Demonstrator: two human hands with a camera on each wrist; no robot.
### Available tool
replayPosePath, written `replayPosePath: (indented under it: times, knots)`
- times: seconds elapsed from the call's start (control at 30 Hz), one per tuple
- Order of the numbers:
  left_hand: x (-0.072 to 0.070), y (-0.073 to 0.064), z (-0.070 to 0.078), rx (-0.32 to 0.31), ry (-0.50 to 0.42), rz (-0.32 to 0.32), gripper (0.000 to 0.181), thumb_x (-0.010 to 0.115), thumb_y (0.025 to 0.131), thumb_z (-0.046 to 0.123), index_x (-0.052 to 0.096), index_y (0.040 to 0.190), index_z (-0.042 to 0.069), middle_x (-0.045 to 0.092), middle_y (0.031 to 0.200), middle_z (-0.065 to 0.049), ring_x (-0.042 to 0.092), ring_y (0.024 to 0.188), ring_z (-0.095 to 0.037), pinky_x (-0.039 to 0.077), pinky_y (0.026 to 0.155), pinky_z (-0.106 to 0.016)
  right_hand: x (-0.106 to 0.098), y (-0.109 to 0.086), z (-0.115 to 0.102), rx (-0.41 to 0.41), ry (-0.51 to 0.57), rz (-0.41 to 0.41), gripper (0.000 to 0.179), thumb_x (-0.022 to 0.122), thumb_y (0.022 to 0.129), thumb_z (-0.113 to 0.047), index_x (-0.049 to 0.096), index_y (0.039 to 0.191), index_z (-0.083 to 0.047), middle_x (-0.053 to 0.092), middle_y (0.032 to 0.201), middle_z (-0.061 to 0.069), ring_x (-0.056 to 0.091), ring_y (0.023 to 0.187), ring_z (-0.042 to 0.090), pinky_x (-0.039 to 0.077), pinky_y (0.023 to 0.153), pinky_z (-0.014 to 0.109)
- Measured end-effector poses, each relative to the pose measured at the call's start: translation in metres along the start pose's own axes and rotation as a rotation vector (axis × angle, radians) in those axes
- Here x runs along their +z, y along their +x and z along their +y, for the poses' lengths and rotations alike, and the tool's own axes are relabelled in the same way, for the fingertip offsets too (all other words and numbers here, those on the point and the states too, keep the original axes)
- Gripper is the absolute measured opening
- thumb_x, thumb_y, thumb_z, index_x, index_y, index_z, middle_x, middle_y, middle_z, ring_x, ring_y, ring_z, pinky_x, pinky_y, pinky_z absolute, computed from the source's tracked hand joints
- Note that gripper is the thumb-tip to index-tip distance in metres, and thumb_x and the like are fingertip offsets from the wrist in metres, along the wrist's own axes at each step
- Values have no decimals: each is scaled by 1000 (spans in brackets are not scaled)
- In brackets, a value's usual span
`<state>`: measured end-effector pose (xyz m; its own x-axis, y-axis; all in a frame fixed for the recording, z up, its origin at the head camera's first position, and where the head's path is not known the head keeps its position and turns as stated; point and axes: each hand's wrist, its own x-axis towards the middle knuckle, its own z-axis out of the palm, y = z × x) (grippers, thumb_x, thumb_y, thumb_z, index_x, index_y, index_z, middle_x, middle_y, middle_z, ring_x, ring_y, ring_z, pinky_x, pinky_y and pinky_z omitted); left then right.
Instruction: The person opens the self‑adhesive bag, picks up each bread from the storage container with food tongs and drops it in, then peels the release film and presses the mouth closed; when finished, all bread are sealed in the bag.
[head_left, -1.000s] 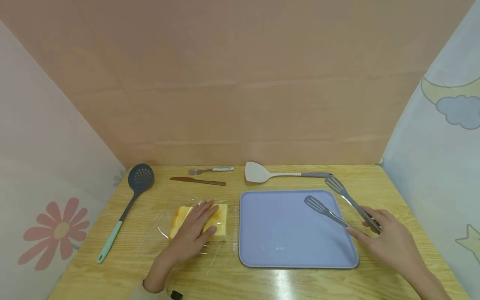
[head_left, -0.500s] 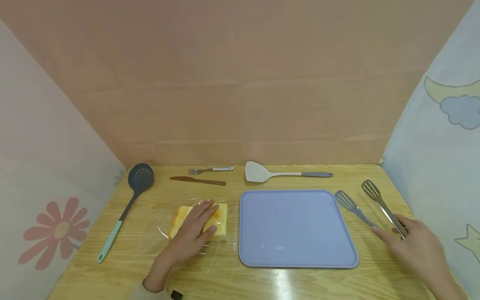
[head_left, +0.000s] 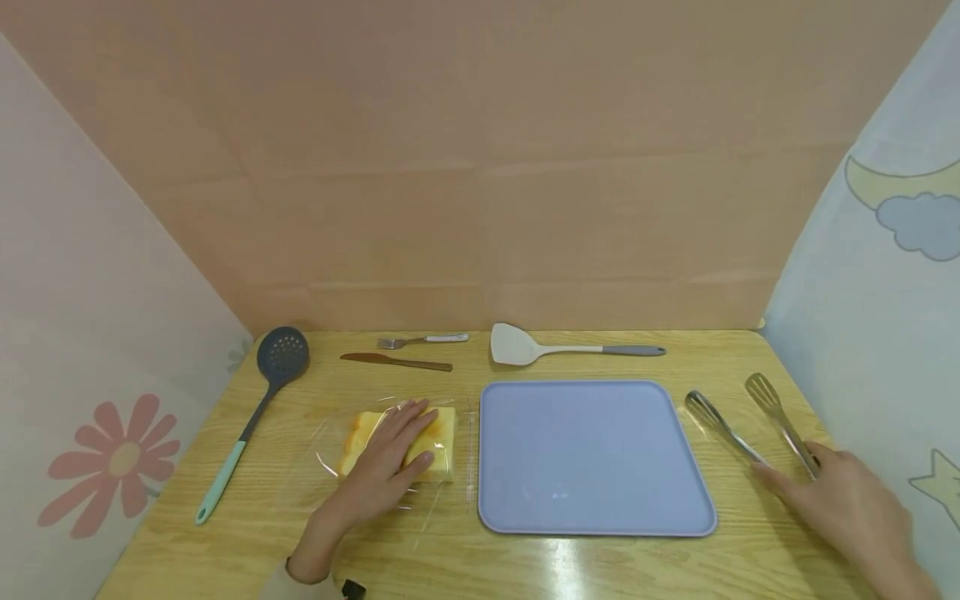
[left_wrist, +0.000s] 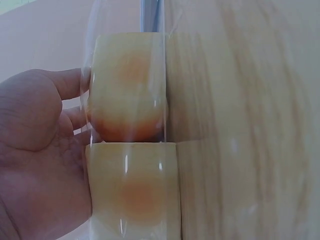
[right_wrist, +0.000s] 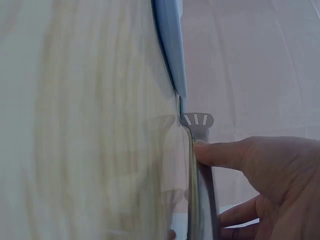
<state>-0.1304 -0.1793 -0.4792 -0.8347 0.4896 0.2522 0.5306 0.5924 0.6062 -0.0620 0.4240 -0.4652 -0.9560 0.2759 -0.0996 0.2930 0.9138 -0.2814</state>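
Observation:
My left hand (head_left: 386,462) lies flat with fingers spread on top of the yellow bread (head_left: 444,450), which is inside a clear plastic bag (head_left: 318,462). Two thick pieces of the bread (left_wrist: 130,85) show side by side through the film in the left wrist view, the palm along them. At the right, my right hand (head_left: 847,500) holds metal tongs (head_left: 780,421) between thumb and fingers. Their slotted arms are spread apart and low over the table, right of the blue tray (head_left: 592,458). In the right wrist view the thumb presses one arm of the tongs (right_wrist: 202,190).
A slotted skimmer (head_left: 282,356) with a mint handle lies at the left. Along the back are a fork (head_left: 420,341), a brown knife (head_left: 397,362) and a white spatula (head_left: 517,345) with a grey handle. Cloth walls enclose the table's back and sides.
My right hand has carried the tongs right, from over the tray's right edge to beside it, and lowered them toward the table. The left hand stays on the bread.

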Motion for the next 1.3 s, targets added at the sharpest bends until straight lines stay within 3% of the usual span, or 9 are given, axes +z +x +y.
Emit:
replayPosePath:
  times: [0.4,0.53,0.63,0.77,0.97,1.13,1.3]
  knots:
    - [-7,2,5,-3,-52,-35,54,63,114,18,51,161,-6,39,173,-28,28,161,-59,17,128,-79,4,-2,1,13,-47,4,108,70,97,-77,47,141,19,53,124,49,61,101,72,55,61,67]
    - [-11,5,9,-44,-81,-58,56,63,114,19,49,162,-7,37,174,-28,25,163,-57,16,129,-78,1,-3,0,8,-49,-4,108,70,97,-76,46,141,20,53,122,49,62,100,71,55,60,65]
    - [-14,7,11,-82,-92,-67,56,64,114,19,48,163,-5,37,175,-27,26,163,-55,21,129,-77,0,-3,-1,11,-51,-16,108,68,99,-76,45,143,20,52,124,50,61,103,73,56,62,67]
    - [-16,10,11,-83,-59,-43,54,62,115,20,50,162,-4,39,174,-26,30,162,-55,29,125,-79,-1,-5,-2,27,-45,-1,112,64,101,-76,39,152,20,47,135,52,56,111,75,55,66,72]
    - [-21,15,10,-25,-67,10,49,56,118,21,53,160,-5,45,169,-28,37,158,-56,32,122,-80,-3,-10,-7,-6,-33,101,112,65,104,-71,32,157,22,42,141,52,49,119,74,50,77,80]
    - [-23,23,4,27,-39,66,41,52,118,10,57,155,-8,55,162,-28,47,152,-53,40,121,-74,-5,-12,-23,-127,19,246,95,71,106,-57,43,152,21,47,138,52,48,120,72,44,90,84]
    - [-20,33,-4,2,6,52,41,54,118,11,57,154,-8,60,157,-28,49,152,-52,34,127,-69,-7,-15,-47,-246,126,344,75,78,105,-43,53,151,10,53,140,46,51,121,69,42,89,84]
